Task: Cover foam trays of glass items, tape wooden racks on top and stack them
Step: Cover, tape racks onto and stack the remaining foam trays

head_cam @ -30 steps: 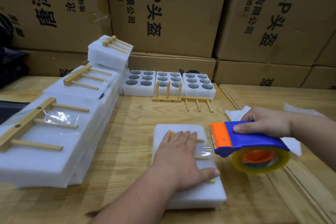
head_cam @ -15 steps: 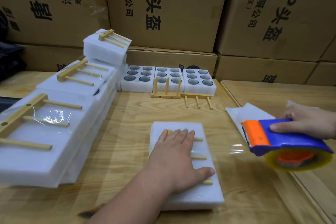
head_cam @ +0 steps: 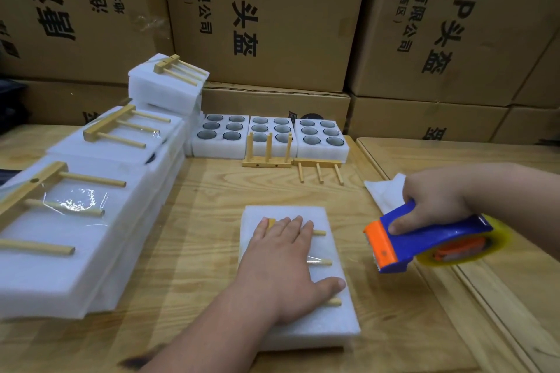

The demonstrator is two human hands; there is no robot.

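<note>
My left hand lies flat, fingers straight, on a wooden rack that sits on a covered white foam tray in front of me. A strip of clear tape crosses the rack's middle peg. My right hand grips a blue and orange tape dispenser just right of the tray, its orange blade end tilted down toward the table. Three uncovered foam trays of glass items stand at the back, with two loose wooden racks in front of them.
Along the left runs a row of finished foam trays with racks taped on top, stacked higher toward the back. White foam sheets lie under my right wrist. Large cardboard boxes wall off the back of the wooden table.
The dispenser has pulled away rightward from the tray, then come back closer and tipped blade down; the tape strip between it and the rack is gone. My left hand has stayed on the rack.
</note>
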